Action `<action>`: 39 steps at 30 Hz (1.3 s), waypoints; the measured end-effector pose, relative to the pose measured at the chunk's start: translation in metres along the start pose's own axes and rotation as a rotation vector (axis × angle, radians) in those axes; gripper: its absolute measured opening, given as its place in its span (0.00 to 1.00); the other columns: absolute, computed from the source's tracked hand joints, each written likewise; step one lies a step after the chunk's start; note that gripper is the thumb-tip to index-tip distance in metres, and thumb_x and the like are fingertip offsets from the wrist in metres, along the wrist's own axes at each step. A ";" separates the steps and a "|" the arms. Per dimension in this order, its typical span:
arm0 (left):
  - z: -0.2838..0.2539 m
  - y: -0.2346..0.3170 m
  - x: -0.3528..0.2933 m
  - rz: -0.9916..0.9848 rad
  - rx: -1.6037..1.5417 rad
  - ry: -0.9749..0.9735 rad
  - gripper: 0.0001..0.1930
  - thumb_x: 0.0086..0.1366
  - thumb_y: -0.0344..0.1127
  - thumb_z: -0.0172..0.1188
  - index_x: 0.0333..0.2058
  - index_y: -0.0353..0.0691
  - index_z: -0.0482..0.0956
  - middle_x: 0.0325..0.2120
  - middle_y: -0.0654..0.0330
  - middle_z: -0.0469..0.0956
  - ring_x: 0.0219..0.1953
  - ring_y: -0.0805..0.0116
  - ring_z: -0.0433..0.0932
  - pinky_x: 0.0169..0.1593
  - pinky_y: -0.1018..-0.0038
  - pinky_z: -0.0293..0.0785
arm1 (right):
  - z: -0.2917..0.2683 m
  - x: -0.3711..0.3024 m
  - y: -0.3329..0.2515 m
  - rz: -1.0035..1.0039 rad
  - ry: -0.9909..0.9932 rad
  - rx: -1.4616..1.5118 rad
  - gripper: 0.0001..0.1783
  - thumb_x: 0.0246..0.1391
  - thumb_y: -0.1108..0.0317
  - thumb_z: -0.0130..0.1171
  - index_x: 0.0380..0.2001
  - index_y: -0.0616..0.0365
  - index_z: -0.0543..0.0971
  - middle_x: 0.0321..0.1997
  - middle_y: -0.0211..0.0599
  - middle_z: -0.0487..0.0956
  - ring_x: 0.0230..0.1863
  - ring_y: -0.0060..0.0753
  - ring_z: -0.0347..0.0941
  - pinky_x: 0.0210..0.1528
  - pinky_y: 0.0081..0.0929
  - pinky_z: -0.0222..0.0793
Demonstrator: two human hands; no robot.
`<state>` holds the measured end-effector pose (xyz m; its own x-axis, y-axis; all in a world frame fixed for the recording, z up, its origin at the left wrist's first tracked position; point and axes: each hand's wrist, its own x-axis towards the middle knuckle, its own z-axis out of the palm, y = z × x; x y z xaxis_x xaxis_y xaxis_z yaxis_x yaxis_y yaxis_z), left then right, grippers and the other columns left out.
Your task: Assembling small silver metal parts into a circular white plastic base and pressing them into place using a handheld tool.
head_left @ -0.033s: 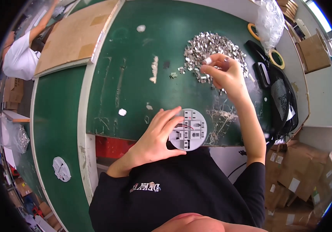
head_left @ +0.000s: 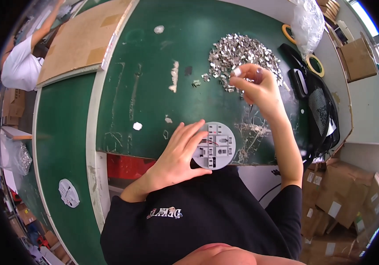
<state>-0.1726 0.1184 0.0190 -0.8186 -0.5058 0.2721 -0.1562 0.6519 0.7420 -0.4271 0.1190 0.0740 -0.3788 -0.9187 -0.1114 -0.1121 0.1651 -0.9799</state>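
Observation:
My left hand [head_left: 176,154] grips the left side of a round light-grey plastic housing [head_left: 228,154] at the table's front edge. Its fingers lie over the upper left and its thumb is along the bottom. The housing's face has square compartments, small metal contacts and a thin red wire. Above the near side of a heap of small shiny metal clips [head_left: 242,51], my right hand [head_left: 260,88] is closed in a pinch. A white covering wraps one fingertip. Whatever sits between those fingertips is too small to make out.
A black mesh bag [head_left: 319,106], tape rolls [head_left: 315,66] and a clear plastic bag [head_left: 308,26] lie to the right. A similar round housing [head_left: 68,193] rests on the green table at left. Cardboard boxes [head_left: 339,194] stand at lower right. Another person [head_left: 21,66] is at far left.
The view has shifted slightly. Both hands keep almost the same pose, the left on the housing and the right pinched near the clips.

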 end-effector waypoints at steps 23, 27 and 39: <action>0.019 -0.006 0.016 -0.021 -0.274 0.216 0.10 0.57 0.21 0.65 0.38 0.35 0.84 0.52 0.56 0.77 0.47 0.65 0.74 0.45 0.74 0.72 | 0.003 -0.089 0.018 -0.066 -0.246 -0.283 0.05 0.50 0.80 0.65 0.31 0.60 0.83 0.26 0.26 0.78 0.22 0.17 0.58 0.26 0.15 0.54; 0.016 -0.003 0.018 -0.126 -0.341 0.193 0.09 0.56 0.20 0.65 0.37 0.34 0.84 0.49 0.57 0.77 0.43 0.66 0.74 0.43 0.75 0.72 | 0.005 -0.088 0.016 -0.078 -0.254 -0.284 0.04 0.51 0.79 0.64 0.32 0.61 0.83 0.26 0.27 0.78 0.23 0.18 0.59 0.26 0.16 0.55; 0.018 -0.004 0.023 -0.007 -0.223 0.217 0.09 0.56 0.20 0.65 0.37 0.33 0.84 0.48 0.57 0.77 0.43 0.66 0.74 0.42 0.75 0.73 | 0.009 -0.078 0.015 -0.098 -0.285 -0.315 0.03 0.52 0.79 0.63 0.32 0.62 0.82 0.26 0.27 0.78 0.23 0.18 0.61 0.27 0.16 0.57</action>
<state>-0.2009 0.1139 0.0109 -0.6768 -0.6346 0.3732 -0.0169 0.5202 0.8539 -0.3912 0.1900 0.0670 -0.0886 -0.9905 -0.1049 -0.4261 0.1329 -0.8948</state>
